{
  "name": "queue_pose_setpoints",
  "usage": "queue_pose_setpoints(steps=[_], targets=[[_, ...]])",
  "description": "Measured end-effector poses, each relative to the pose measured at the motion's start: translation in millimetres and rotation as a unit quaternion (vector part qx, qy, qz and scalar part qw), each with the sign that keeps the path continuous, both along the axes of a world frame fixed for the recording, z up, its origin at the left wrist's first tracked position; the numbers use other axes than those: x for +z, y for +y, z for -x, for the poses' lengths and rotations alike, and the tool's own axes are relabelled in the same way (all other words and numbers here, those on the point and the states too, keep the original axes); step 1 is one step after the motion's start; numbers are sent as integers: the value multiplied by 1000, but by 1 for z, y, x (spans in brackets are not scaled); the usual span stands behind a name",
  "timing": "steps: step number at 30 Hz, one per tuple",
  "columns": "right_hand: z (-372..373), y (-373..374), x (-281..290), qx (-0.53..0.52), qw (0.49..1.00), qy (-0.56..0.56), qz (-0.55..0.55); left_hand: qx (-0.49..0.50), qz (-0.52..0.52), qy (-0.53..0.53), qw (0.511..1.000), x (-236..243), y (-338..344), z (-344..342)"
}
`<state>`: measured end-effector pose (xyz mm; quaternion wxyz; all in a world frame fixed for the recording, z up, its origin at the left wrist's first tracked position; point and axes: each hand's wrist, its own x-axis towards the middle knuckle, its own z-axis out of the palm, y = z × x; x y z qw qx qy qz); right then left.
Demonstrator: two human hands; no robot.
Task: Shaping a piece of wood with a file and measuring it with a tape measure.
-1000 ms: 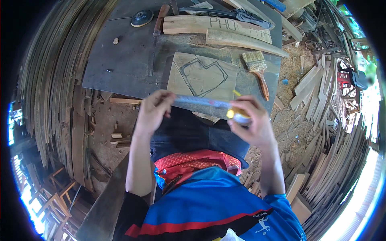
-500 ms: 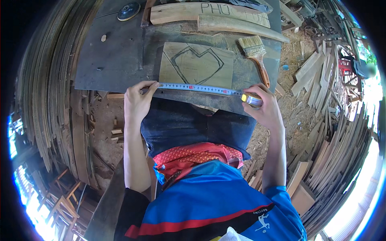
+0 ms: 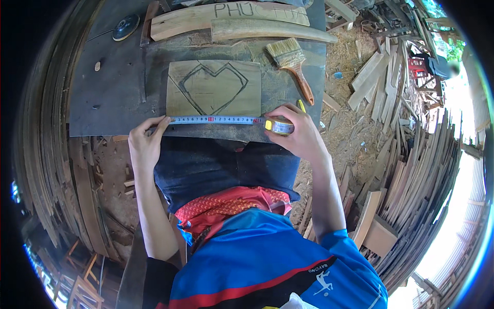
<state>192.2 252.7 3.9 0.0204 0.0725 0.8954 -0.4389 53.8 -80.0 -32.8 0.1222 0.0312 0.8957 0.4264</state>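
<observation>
My left hand (image 3: 145, 140) pinches the free end of a tape measure (image 3: 221, 120) at the lower left corner of a wooden board. Its case sits in my right hand (image 3: 301, 133), fingers closed around it, just past the board's right side. Between the two hands the blade runs straight along the board's near edge. On that pale rectangular board (image 3: 213, 103) an angular heart is drawn in dark double lines. A slim yellow thing (image 3: 301, 105) sticks up by my right fingers; its kind is unclear.
A wide paintbrush (image 3: 293, 64) lies right of the board on the dark tabletop (image 3: 108, 110). Beyond it are a curved wood piece (image 3: 272, 32) and a lettered plank (image 3: 180, 23). A round sanding disc (image 3: 126, 27) rests far left. Stacked timber (image 3: 411, 170) lines both sides.
My right hand has drawn nearer to my left, and less blade is out between them. The table and board have shifted left in view. The yellow thing now shows by my right hand.
</observation>
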Motion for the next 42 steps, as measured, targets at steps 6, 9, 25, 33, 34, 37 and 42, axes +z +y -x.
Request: queue_pose_setpoints(steps=[6,9,25,33,34,37,42], targets=[[9,-1,-4,9,1000,-7,17,5,-13,-2,1000,-2,-1,0],[11,2,-2,17,1000,-16,15,7,-12,-1,1000,0,2,-2],[16,-17,17,-9,994,-91,-62,-13,-6,14,1000,7,0,1],[22,-12,18,11,985,-116,-128,1,-17,24,1000,-2,7,2],[22,-11,18,5,986,-115,-118,-7,-8,25,1000,-7,7,2],[22,-13,22,9,983,-111,-147,-5,-29,34,999,-14,5,2],[21,-11,15,24,988,-75,-135,21,-22,-1,1000,-11,6,6]])
